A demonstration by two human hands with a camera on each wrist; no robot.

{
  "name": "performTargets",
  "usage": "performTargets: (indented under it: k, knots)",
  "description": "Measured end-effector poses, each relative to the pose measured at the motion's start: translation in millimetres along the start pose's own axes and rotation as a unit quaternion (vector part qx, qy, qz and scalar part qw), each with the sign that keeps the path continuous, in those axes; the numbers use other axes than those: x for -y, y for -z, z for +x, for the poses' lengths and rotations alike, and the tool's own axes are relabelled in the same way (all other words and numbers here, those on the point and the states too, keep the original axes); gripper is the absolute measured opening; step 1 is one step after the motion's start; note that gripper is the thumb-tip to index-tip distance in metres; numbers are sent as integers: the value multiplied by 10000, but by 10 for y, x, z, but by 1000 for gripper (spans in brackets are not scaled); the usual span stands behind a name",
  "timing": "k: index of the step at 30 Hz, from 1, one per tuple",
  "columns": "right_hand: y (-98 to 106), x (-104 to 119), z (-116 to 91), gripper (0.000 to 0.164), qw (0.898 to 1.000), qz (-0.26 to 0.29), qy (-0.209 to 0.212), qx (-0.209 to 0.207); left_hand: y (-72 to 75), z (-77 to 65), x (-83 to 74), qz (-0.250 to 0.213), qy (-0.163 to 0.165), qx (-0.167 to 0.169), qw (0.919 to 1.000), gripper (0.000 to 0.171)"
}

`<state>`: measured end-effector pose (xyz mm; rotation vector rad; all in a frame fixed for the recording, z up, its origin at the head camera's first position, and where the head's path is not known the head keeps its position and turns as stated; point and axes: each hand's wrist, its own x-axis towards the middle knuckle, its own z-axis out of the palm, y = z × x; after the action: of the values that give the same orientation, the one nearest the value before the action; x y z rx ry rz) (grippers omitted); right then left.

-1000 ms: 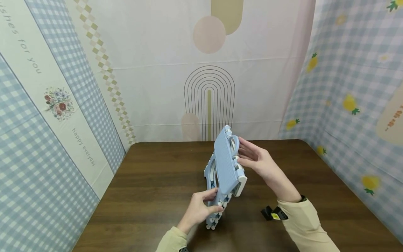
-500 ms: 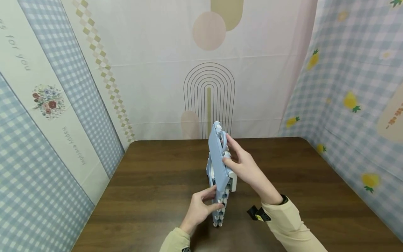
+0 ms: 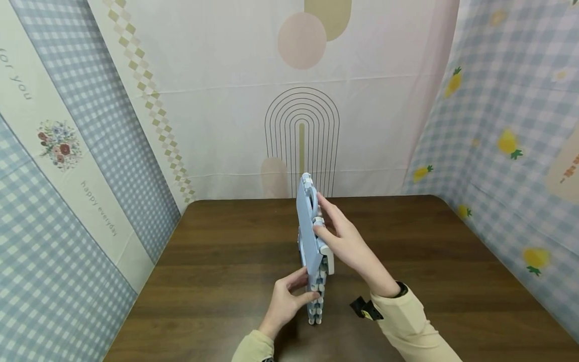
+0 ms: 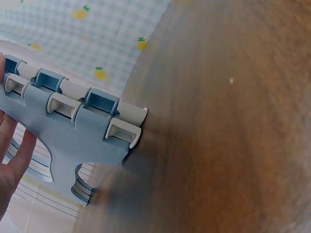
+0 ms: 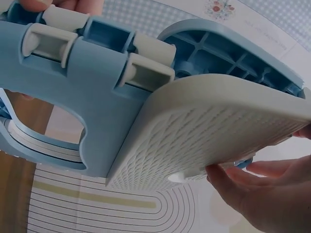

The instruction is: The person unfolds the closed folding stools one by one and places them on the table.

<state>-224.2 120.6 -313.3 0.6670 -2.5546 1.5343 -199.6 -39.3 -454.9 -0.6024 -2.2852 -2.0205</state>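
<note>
Left hand [image 3: 285, 301]: clamped on the lower, near end of the folding stool [image 3: 305, 223], thumb across the hinged edge, fingers at the blue face. A thumb so close to the joints could get nipped if a leaf shifts.
Right hand [image 3: 346, 241]: pinching the upper edge, thumb on the near side, other fingers partly hidden beyond. Were that pinch to loosen, the upper leaves would probably swing apart.
Handle loop [image 3: 314, 201]: just beside the right fingertips; a finger pushed through could be caught (whether one is inside, I cannot tell).
White hinge knuckles [image 5: 51, 39]: a row with open pockets, the left fingertips right against it; turning joints would be the cause of any pinch there.
White textured panel [image 5: 184, 126]: touched by the right hand and set at an angle to the blue leaf; a hard squeeze could trap skin in that wedge.
Stool position: on edge between both hands, near the middle of the table [image 3: 217, 261]. Whether its bottom touches the wood is unclear; with one hand gone, so narrow a base could topple.
Black wrist gear [image 3: 365, 307]: beside the right cuff [image 3: 400, 306], apart from the stool; a low sweep of that arm could snag it.
Backdrop cloth [image 3: 226, 141]: beyond the far edge, little threat.
</note>
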Motion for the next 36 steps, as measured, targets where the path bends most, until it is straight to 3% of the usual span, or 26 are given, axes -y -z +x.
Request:
performTargets:
  k: [8,14,20,25,30,36]
  knots:
    - [-15,-191,-119,52,9991,410,80,82,1,-8,13,39,-83,-56,9999,54]
    - [-112,-650,-345,46,9940,1076,-104,190,1,11,32,-137,-131,-45,9998,55]
    - [-340,-1118,-644,54,9892,1282,-485,520,16,7,78,-286,-46,-16,9996,56]
    - [-493,-1325,-724,55,9844,1506,-467,786,20,26,72,-205,-156,38,9997,56]
    - [-597,-1378,-721,47,9900,1211,-98,717,10,48,78,-52,-324,61,9994,55]
    - [-701,-1399,-738,43,9984,386,411,102,2,14,125,-27,-332,-8,9994,54]
